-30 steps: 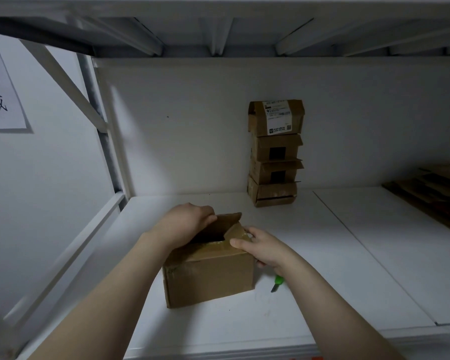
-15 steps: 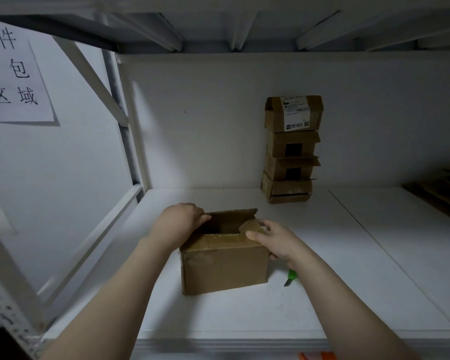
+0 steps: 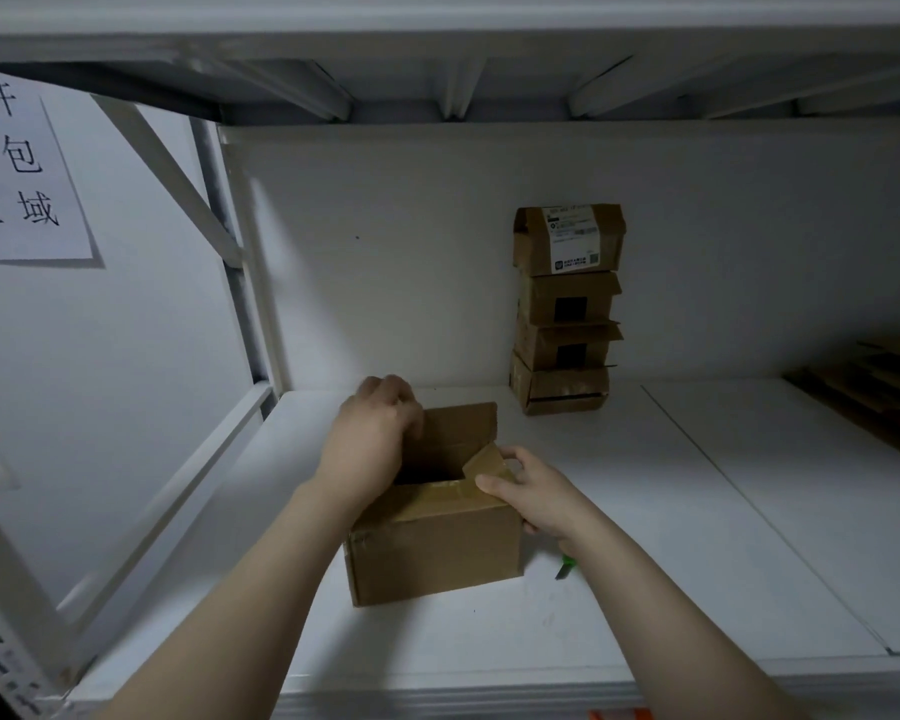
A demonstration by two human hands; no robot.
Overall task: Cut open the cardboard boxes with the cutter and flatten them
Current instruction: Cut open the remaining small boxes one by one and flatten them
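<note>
Up close, an open-topped box (image 3: 432,543) stands upright on the white shelf (image 3: 671,537), near the front edge and left of centre. The left hand (image 3: 372,439) comes over the box's left rim with its back to the camera. Its fingers are curled down over that rim near the far-left corner, and the hand itself hides what lies under them. The back flap (image 3: 458,428) stands up behind the opening, just right of this hand.

The right hand (image 3: 533,493) is at the box's right rim. Its thumb is on the near side of the small side flap (image 3: 484,462) and its fingers on the far side, pinching it. That flap tilts up and inward over the dark opening. Shiny tape runs along the box's near top edge, below the thumb.

Of the cutter (image 3: 566,566) only a green end and a dark tip show, below the right wrist and just right of the box's near-right corner. I cannot tell whether it lies free on the shelf or is tucked in the lower fingers.

Far back against the wall, right of centre, a stack (image 3: 565,309) of four small boxes stands well apart from the hands. The top one carries a white label (image 3: 572,239). Flat cardboard (image 3: 874,387) lies at the far right of the shelf. A paper sign (image 3: 17,174) with dark characters hangs on the left wall, beyond the shelf's white frame.
</note>
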